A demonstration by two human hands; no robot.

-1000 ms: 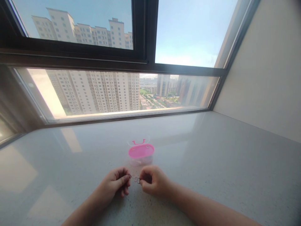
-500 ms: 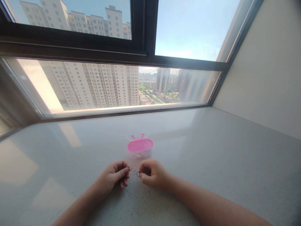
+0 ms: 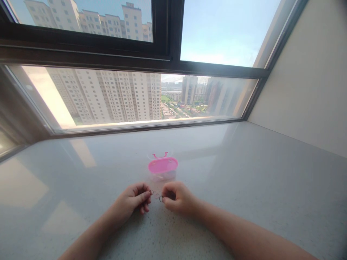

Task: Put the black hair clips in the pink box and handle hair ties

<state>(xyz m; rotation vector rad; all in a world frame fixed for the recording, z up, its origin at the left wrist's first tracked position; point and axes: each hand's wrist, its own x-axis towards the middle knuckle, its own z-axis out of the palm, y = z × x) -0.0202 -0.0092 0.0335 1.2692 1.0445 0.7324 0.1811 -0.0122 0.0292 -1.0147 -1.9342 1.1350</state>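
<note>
Strong daylight enters through the far window [image 3: 173, 66], whose lower pane is hazy with glare. Pale sunlit patches lie left on the counter [image 3: 244, 169]; soft shadows fall near the left hand [image 3: 137, 198] and right hand [image 3: 179, 196]. Wide-angle stretching and blur mark the edges, darkest far right.

The left ring [image 3: 151, 192] is a small, thin, dark hoop, pinched at the fingertips of the left hand [image 3: 137, 198] and sticking out to the right, partly hidden by them. The right ring [image 3: 160, 199], also thin and dark, shows its round opening and juts left from the fingertips of the right hand [image 3: 177, 198]. The two rings face each other, close but apart, the right one slightly nearer; their finer details are too small to tell.
</note>
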